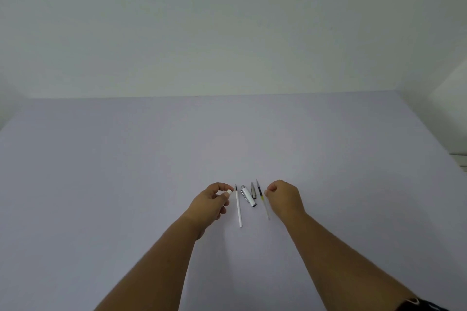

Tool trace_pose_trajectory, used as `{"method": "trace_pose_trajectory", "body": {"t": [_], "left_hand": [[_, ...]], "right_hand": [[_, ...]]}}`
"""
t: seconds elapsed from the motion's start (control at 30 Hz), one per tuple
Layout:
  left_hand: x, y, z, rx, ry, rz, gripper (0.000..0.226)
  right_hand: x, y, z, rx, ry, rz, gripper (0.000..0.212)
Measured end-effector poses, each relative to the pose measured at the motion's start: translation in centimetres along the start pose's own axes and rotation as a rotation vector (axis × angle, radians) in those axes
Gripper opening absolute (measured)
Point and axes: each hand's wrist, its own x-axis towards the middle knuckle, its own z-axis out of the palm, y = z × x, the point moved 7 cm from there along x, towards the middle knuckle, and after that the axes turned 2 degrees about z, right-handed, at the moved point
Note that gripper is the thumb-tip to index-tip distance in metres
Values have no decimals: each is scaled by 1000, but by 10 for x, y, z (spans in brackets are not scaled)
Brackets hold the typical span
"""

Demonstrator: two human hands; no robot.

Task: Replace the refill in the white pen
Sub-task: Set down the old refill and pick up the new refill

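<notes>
Head cam view: both bare forearms reach fwd over a plain pale lavender counter (pixel 151 159), pale wall behind.

Pen parts lie in a short row btwn the hands, all roughly pointing away from the person:
- white refill (pixel 238 207), long thin white tube w/ dark tip at far end, lying flat just right of the left hand.
- white pen section (pixel 249 195), short white body w/ silver far end and a clip, tilted slightly, lying beside the refill but apart from it.
- grey tapered piece (pixel 253 190), metal-looking, just right of the white section, close to it; can't tell if they touch.
- second refill (pixel 262 198), thin, dark near the tip, yellowish mid, clear toward the near end.

Left hand (pixel 212 203): fingers (pixel 222 187) curled, thumb and forefinger pinched on a small white piece (pixel 229 191), prob. a pen part, held just above or at the counter beside the white refill's tip end. Not touching the refill.

Right hand (pixel 284 199): fingers curled in, thumb and forefinger tips pinching the second refill at its yellowish part; near end trails toward the person, low over the counter.

Dark strap (pixel 414 303) w/ a light patch on the right forearm at the bottom edge.

No brand, label or readable writing on any part; too small to tell.
</notes>
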Motion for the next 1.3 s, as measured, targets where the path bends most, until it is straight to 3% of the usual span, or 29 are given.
{"method": "trace_pose_trajectory", "body": {"t": [0.23, 0.43, 0.67, 0.8, 1.07, 1.3], "left_hand": [[0, -5, -7, -9, 45, -8, 18], [-2, -7, -12, -29, 74, -17, 14], [-8, -11, -20, -20, 100, -9, 14], [-13, -12, -20, 11, 84, 4, 12], [-15, -7, -16, 85, 52, 41, 8], [-16, -1, -7, 53, 14, 62, 9]], "right_hand": [[-19, -34, 2, -27, 19, -192, 19], [-44, -57, 51, -416, -82, -346, 27], [-54, -48, 64, -470, -71, -245, 20], [-56, -46, 56, -288, -105, -136, 22], [-49, -61, 7, 510, -42, -66, 12], [-54, -60, -5, 626, -62, -94, 16]]}}
